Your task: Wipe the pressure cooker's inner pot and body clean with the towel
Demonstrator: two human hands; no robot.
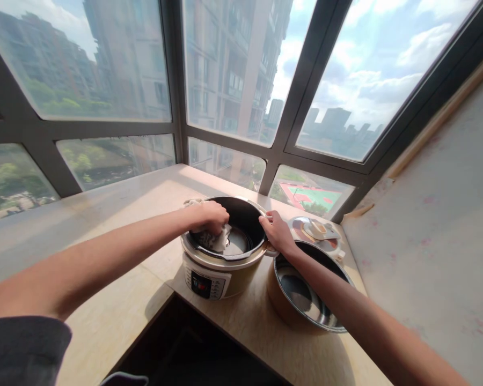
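Note:
A pressure cooker (241, 279) with a control panel stands on the ledge, its lid off and the dark inside showing. My left hand (214, 215) reaches over the near left rim, closed around a greyish patterned cloth (216, 240) that hangs against the inner wall. My right hand (277, 230) grips the right rim of the cooker, the thumb on top and the other fingers partly hidden. Beneath my right forearm sits the removed inner pot (284, 305), brown outside and dark inside.
Behind the inner pot lies a round lid (301, 228) with a handle. The pale stone ledge (104, 220) runs along framed windows (233, 69). A papered wall (430, 230) closes off the right side. Below the ledge's front edge is a dark recess (185, 348).

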